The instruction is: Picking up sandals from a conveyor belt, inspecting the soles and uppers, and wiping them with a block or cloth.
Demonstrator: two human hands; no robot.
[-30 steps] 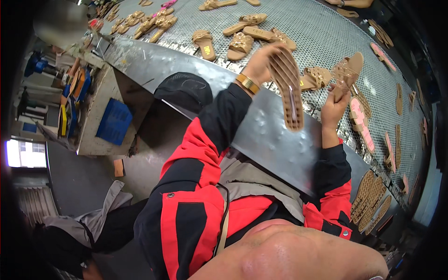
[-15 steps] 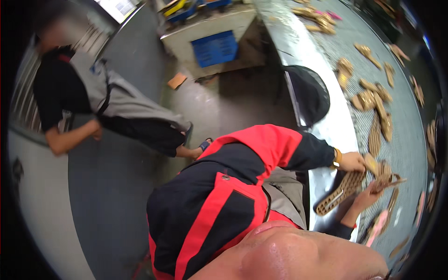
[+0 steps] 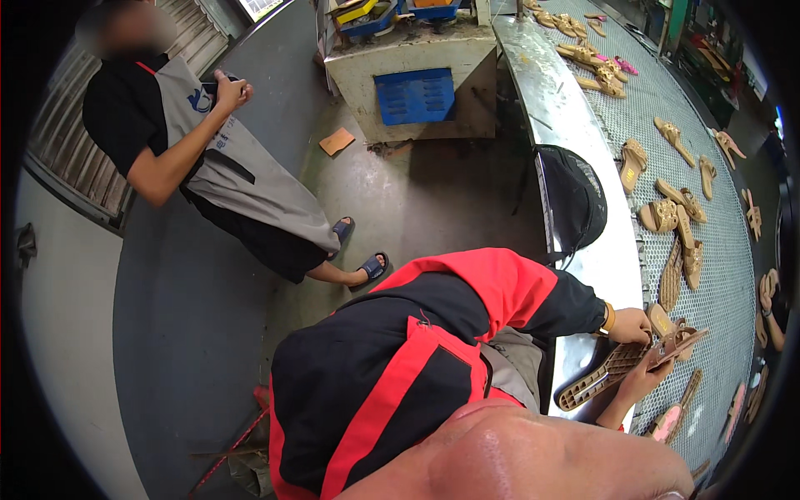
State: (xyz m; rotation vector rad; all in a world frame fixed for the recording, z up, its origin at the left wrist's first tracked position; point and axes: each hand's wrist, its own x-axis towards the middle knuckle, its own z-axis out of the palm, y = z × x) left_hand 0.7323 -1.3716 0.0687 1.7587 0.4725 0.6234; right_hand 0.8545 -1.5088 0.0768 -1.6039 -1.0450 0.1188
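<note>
My left hand, with a strap on its wrist, is closed on the upper end of a brown sandal sole. Its ribbed, lattice-like underside shows, and the sole slants over the metal edge of the conveyor. Just below, my right hand grips a brown strappy sandal seen nearly edge-on. Part of the fingers is hidden behind the sandals. Right beyond my left fingertips, a tan sandal rests on the mesh belt.
The grey mesh conveyor belt carries several tan, brown and pink sandals. On its metal ledge sits a black mesh-backed item. A person in a grey apron stands at left. Another person's hand shows at the far right.
The whole view has shifted, so most things sit lower. The person in the apron has brought their hands together in front of the chest. The sandal in my right hand has tilted.
</note>
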